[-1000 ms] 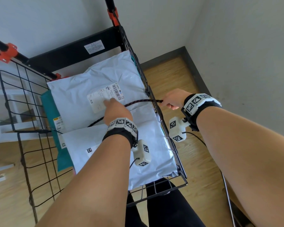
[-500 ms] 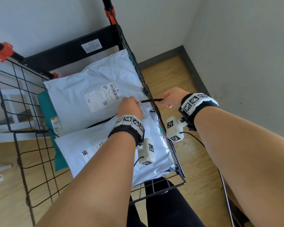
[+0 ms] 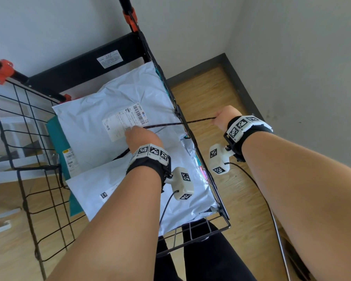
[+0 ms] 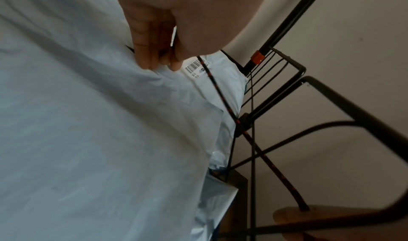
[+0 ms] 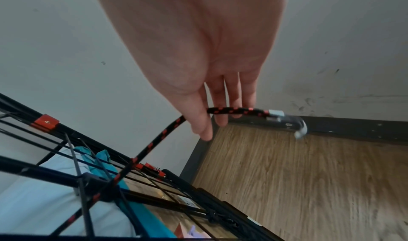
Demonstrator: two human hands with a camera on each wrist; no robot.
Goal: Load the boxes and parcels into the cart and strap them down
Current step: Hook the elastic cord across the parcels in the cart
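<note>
The right hand (image 5: 212,80) pinches the black-and-red braided elastic cord (image 5: 229,110) just short of its metal hook (image 5: 298,126), outside the black wire cart (image 3: 199,157). The left hand (image 3: 143,136) is curled round the same cord over the upper white plastic mailer parcel (image 3: 114,102). If the pinch slips, the taut cord could snap back; the slick parcels might shift.

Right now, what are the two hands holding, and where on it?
Both hold the black-and-red bungee cord: the right hand near its hooked end, outside the cart; the left hand mid-length, over the parcels.
</note>
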